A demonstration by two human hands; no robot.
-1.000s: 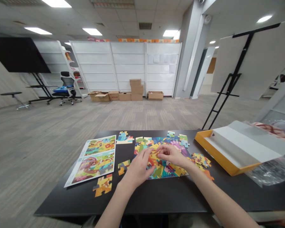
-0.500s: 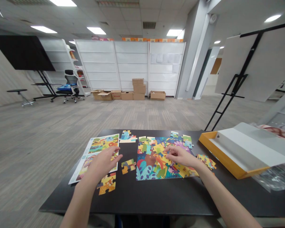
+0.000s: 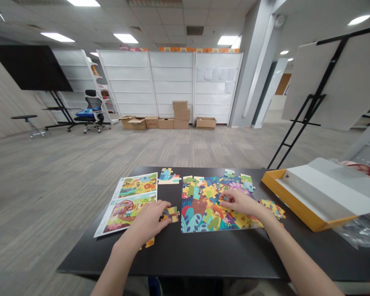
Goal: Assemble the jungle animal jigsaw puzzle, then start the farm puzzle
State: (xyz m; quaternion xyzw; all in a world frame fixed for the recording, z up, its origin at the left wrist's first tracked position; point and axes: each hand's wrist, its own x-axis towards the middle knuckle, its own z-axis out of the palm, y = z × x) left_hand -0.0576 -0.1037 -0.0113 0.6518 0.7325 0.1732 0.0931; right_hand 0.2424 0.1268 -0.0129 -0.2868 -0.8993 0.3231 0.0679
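My left hand [image 3: 151, 220] is over the left part of a small joined group of puzzle pieces [image 3: 173, 213], thumb and fingers apart. Beneath its wrist, more orange pieces [image 3: 149, 242] are partly hidden. My right hand [image 3: 240, 202] is above the colourful puzzle board [image 3: 189, 224], its fingers curled and pinched at what looks like an orange puzzle piece [image 3: 221, 200]. Loose pieces [image 3: 210, 191] lie heaped on the board. Left of it is a printed picture sheet [image 3: 135, 193]. Another joined group with a blue animal [image 3: 168, 176] lies at the table's far edge.
To the right stands an open yellow-edged box [image 3: 296, 201] beside clear plastic wrapping [image 3: 362, 230]. More pieces [image 3: 273, 207] lie by my right forearm, and others [image 3: 246, 181] at the board's far right corner. The black table [image 3: 203, 259] has its near edge close to me.
My left hand has moved right, from over the picture sheet to the joined pieces beside the board. My right hand stays over the board, its fingers slightly more closed.
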